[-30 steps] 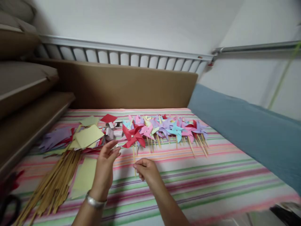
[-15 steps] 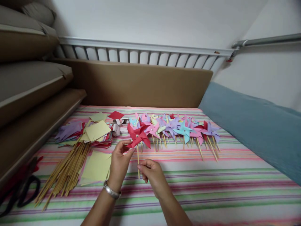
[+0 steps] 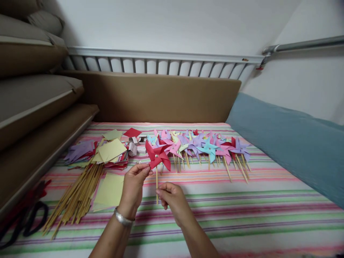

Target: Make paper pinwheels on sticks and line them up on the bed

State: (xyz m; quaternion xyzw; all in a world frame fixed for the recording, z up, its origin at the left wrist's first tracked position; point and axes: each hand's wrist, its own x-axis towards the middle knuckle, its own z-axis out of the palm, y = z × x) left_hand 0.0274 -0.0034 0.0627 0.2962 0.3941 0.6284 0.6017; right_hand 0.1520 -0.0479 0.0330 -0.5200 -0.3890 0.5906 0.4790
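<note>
A red paper pinwheel on a thin wooden stick stands upright before me, with a small pin at its centre. My right hand pinches the lower part of that stick between thumb and fingers. At the pinwheel's lower left blade, my left hand has thumb and forefinger together on the blade's edge. Behind it lies a row of finished-looking pinwheels in pink, purple, blue, yellow and red. Left of my hands are loose wooden sticks and a stack of yellow paper squares.
Small white boxes stand behind my left hand, near a red paper square. Purple cut papers lie further left. Black-handled scissors rest at the lower left, beside stacked cushions. A brown board closes off the back.
My left hand has shifted slightly left and its fingers have closed together at the blade's edge. My right hand keeps its pinch on the stick.
</note>
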